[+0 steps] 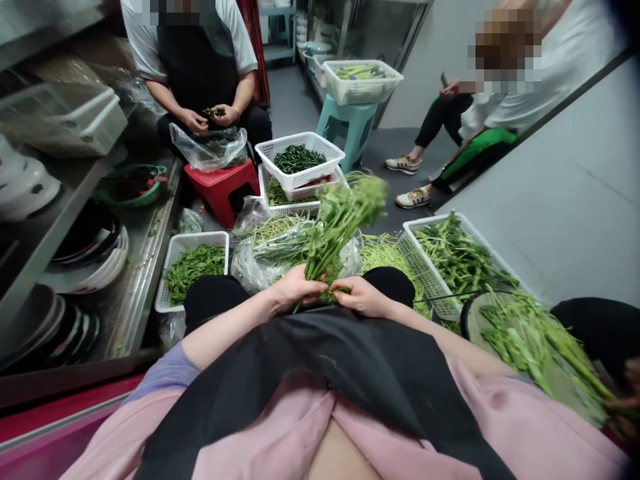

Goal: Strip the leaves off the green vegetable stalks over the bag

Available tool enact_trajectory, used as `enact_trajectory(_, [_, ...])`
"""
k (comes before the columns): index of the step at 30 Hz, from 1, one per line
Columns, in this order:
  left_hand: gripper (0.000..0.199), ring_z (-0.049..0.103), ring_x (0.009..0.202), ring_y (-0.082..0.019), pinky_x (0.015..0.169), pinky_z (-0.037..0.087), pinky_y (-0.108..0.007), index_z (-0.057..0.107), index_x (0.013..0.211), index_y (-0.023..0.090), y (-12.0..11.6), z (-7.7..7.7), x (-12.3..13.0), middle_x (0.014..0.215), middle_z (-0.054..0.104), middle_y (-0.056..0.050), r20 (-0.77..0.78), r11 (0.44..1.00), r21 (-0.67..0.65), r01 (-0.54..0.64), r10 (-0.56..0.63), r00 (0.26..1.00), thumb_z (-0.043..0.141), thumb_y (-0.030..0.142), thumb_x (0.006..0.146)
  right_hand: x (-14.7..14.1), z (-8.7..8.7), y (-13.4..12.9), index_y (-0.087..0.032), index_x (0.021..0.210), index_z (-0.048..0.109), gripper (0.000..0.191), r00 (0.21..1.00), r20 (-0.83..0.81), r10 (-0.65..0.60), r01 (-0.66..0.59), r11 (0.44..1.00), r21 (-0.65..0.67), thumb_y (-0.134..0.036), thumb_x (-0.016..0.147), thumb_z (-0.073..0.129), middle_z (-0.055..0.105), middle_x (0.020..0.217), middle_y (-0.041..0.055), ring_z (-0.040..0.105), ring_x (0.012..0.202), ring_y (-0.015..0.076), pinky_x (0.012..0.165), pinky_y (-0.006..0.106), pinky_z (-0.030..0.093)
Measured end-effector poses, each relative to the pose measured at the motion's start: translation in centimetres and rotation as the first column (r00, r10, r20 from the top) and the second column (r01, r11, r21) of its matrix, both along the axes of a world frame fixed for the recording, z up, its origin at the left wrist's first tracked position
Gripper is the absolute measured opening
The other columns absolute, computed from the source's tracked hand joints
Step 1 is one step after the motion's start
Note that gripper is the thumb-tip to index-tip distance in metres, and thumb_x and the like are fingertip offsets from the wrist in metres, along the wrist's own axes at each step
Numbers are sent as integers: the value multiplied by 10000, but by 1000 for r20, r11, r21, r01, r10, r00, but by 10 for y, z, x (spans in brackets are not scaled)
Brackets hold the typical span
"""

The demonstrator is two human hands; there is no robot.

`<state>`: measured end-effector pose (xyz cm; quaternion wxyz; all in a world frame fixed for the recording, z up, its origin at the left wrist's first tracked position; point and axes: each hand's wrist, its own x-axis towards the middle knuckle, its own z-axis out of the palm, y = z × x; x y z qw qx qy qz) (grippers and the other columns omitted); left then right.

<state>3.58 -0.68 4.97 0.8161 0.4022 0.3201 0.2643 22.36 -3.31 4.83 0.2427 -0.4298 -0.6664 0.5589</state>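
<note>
My left hand (299,288) is wrapped round the stems of a bunch of leafy greens (333,227), whose tops point up and to the right. Close beside it, my right hand (361,295) pinches at the lower right side of the bunch; what lies between its fingertips is too small to make out. Both hands are just above the black apron (345,353) on my lap. Beyond them, a clear plastic bag (255,263) with more greens lies on the floor.
White baskets of greens stand left (227,253) and right (407,250). Stacked baskets (300,179) and a red stool (213,190) are ahead. A person sits behind the stool, another at upper right. Greens lie on a round board (483,320); a person's hand is at the right edge.
</note>
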Motion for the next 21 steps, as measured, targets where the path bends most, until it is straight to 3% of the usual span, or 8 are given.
enact_trajectory(4, [444, 330, 331, -39, 377, 208, -208, 456, 723, 187, 5, 2, -6, 454, 408, 93, -30, 997, 65, -31, 33, 999, 843, 332, 564, 2, 9, 9, -199, 643, 498, 141, 957, 273, 103, -176, 949, 261, -258, 748, 570, 519, 602, -12, 417, 571, 111, 556, 240, 306])
enact_trajectory(7, [430, 339, 329, -47, 382, 229, -208, 457, 726, 189, 10, -1, -6, 436, 406, 92, -56, 988, 127, -92, 100, 993, 833, 349, 593, -21, -7, 11, -208, 629, 458, 153, 967, 217, -131, 60, 950, 307, -261, 733, 557, 467, 576, -20, 378, 543, 107, 535, 246, 288])
enact_trajectory(9, [427, 343, 328, -48, 378, 234, -206, 457, 721, 189, 10, -4, -5, 433, 408, 89, -76, 974, 165, -156, 171, 982, 831, 356, 599, -35, -24, 13, -218, 666, 463, 144, 943, 44, -330, 321, 937, 138, -318, 762, 502, 426, 547, -33, 345, 491, 103, 488, 243, 280])
enact_trajectory(12, [428, 344, 329, -42, 373, 242, -202, 454, 718, 189, 7, -8, -6, 455, 414, 88, -94, 964, 187, -188, 208, 974, 834, 341, 594, -27, -48, 20, -237, 697, 436, 140, 791, -100, -604, 588, 794, -153, -357, 769, 446, 329, 486, -71, 266, 416, 100, 415, 237, 247])
enact_trajectory(13, [423, 346, 329, -42, 372, 249, -201, 452, 724, 190, 6, -10, -7, 464, 415, 90, -99, 966, 182, -185, 206, 974, 830, 333, 600, -15, -53, 24, -239, 689, 430, 138, 726, -95, -681, 668, 731, -140, -355, 762, 450, 320, 479, -74, 269, 416, 103, 413, 237, 254])
enact_trajectory(15, [408, 353, 325, -46, 367, 258, -201, 448, 743, 195, 7, -15, -13, 468, 414, 94, -129, 969, 173, -176, 199, 971, 815, 325, 623, 17, -56, 29, -221, 692, 491, 149, 585, -37, -810, 807, 577, 124, -355, 758, 486, 421, 515, -44, 362, 478, 117, 461, 243, 315])
enact_trajectory(17, [416, 356, 316, -52, 356, 250, -196, 443, 752, 198, 14, -23, -20, 456, 417, 96, -204, 969, 191, -159, 197, 959, 816, 336, 631, 45, -52, 30, -198, 716, 565, 216, 530, 30, -848, 778, 499, 382, -387, 794, 496, 546, 591, 5, 455, 556, 142, 537, 264, 378])
enact_trajectory(21, [463, 348, 310, -46, 337, 225, -178, 427, 764, 203, 35, -41, -30, 462, 455, 86, -323, 981, 181, -75, 131, 937, 811, 436, 650, 46, -29, 33, -188, 1061, 680, 341, 693, 239, -680, 323, 589, 740, -429, 902, 498, 701, 839, 61, 573, 665, 151, 638, 256, 414])
